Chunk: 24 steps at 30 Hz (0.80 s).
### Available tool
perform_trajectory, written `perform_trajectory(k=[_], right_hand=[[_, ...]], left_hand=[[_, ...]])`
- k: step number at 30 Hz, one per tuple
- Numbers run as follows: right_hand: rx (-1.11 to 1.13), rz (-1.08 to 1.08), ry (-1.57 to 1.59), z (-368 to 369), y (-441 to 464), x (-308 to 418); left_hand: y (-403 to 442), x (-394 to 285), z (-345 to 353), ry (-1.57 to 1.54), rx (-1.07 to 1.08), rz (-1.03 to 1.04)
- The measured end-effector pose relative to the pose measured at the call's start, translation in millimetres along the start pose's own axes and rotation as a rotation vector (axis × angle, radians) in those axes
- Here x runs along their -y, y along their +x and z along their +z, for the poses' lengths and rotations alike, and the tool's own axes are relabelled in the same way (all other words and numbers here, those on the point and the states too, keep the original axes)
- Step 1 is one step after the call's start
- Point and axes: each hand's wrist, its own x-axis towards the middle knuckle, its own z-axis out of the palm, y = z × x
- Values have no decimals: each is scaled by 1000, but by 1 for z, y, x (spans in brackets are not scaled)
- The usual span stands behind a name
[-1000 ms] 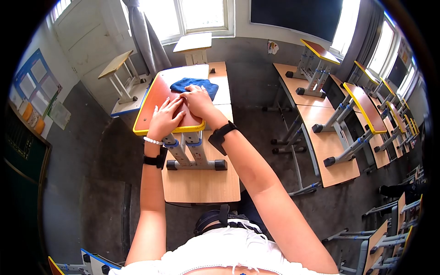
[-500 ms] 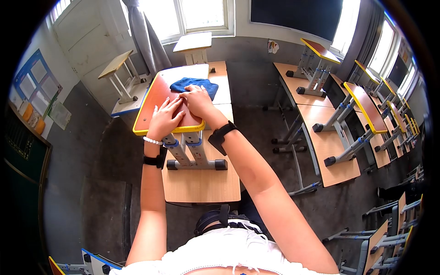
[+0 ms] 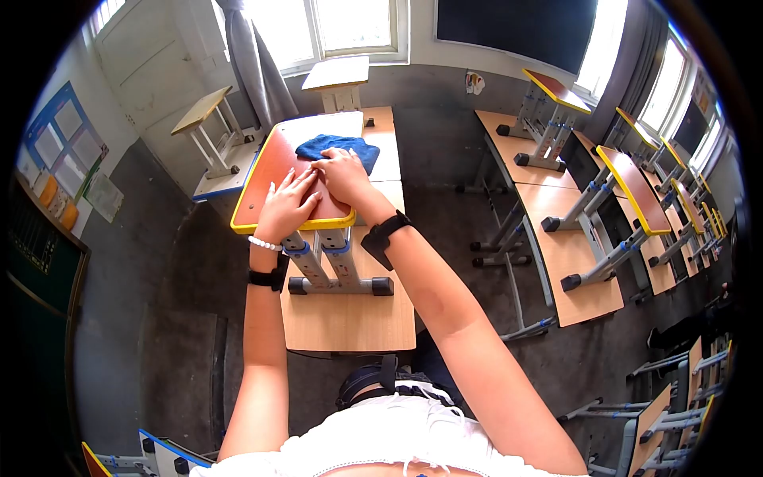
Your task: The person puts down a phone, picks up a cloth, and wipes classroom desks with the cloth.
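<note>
A stool with a reddish seat and yellow rim stands on a light wooden desk. My left hand lies on the seat near its front edge, fingers spread, holding nothing. Beside it, touching or nearly touching its fingertips, is my right hand. Its fingers are bent down at the near edge of a crumpled blue cloth, which lies on the seat. Whether those fingers grip the cloth I cannot make out.
More desks with upturned or stacked stools stand on the right. Stools also stand at the back left. A person's dark-clothed leg shows at the far right. Below it are more stools.
My hands and the cloth keep the same place. At the far right the other person's leg has shifted slightly to the left, and more of the person shows.
</note>
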Motion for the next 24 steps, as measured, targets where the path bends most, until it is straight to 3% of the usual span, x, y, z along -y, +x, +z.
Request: perform_trajectory(k=[24], right_hand=[[-21,40,73,-6,-2,6]], left_hand=[[0,3,1,35,73,-2]])
